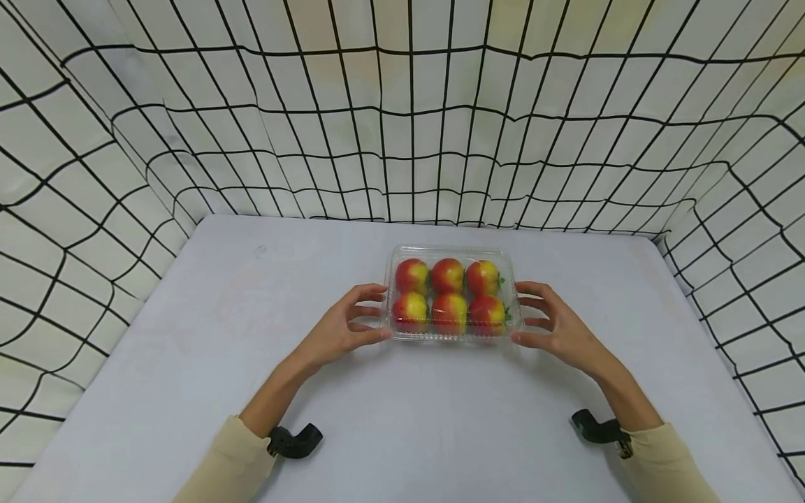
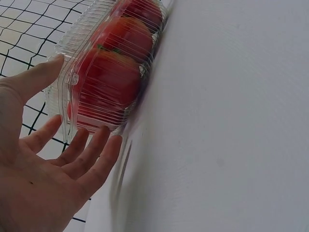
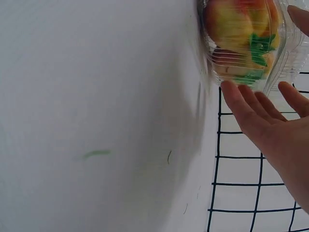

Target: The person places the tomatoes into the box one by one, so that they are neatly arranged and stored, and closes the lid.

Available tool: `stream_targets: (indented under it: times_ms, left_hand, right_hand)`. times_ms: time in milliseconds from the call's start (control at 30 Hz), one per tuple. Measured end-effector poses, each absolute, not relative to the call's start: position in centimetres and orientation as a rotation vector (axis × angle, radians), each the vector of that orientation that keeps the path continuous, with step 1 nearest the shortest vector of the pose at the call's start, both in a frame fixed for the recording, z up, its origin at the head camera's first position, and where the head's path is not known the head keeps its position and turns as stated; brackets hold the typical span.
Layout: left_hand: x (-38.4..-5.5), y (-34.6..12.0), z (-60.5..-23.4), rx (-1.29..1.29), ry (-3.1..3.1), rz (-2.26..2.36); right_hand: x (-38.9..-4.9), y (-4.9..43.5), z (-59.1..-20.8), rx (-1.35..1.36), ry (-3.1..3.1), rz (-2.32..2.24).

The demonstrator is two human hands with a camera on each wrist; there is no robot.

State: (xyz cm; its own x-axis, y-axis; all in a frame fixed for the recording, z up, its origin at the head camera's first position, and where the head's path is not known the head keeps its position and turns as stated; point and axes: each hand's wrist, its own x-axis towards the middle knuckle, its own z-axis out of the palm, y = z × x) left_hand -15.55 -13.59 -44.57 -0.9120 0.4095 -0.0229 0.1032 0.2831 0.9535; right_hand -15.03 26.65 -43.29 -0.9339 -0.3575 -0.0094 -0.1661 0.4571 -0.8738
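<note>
A clear plastic clamshell box (image 1: 449, 338) sits on the white tabletop with its lid down. Inside lie several round red-and-yellow fruits (image 1: 448, 276) in two rows, some with green leaves. At the box's left end is my left hand (image 1: 349, 325), thumb tip at the rim and fingers spread along the side. My right hand (image 1: 553, 325) mirrors it at the right end, fingers apart and only slightly bent. In the left wrist view the left thumb meets the box's rim (image 2: 65, 92). The right wrist view shows the right fingertips close against the box's end (image 3: 241, 72).
A white tabletop (image 1: 415, 419) spreads around the box. Black netting (image 1: 411, 112) over white sheeting rises at the back and both sides. Each wrist wears a black camera mount, the left one (image 1: 295, 441) and the right one (image 1: 597, 427). A green mark (image 3: 97, 153) shows on the table.
</note>
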Motion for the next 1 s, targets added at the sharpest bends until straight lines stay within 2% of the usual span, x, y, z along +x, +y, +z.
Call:
stream_targets:
  times_ms: [1000]
  left_hand:
    - [-14.9, -13.3, -44.6, 0.4, 2.086, 1.758]
  right_hand:
    - [-13.8, 26.5, -44.1, -0.36, 2.167, -1.69]
